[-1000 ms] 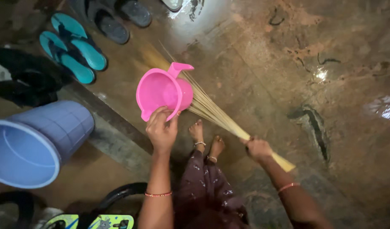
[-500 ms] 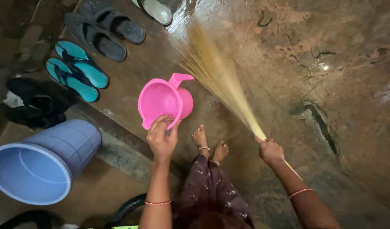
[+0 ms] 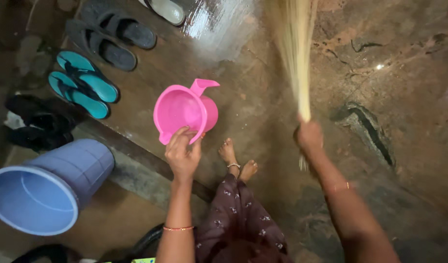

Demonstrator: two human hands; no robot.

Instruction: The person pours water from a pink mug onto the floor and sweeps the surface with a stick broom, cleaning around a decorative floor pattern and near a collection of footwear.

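Broom [image 3: 294, 53] clamped in my right grip [image 3: 309, 137], bristles far on wet floor [image 3: 224, 29]; left grip [image 3: 182, 153] closed on pink jug [image 3: 182, 109]. Slick floor could slip my bare feet [image 3: 236, 160].

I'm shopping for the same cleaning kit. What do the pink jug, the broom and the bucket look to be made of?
The pink jug in the left hand looks like moulded plastic: uniform colour, smooth semi-gloss, one-piece spout. The broom in the right hand seems a bundle of thin, dry, straw-coloured plant sticks, though it is blurred. The blue bucket also looks plastic, matte, with moulded ribs.
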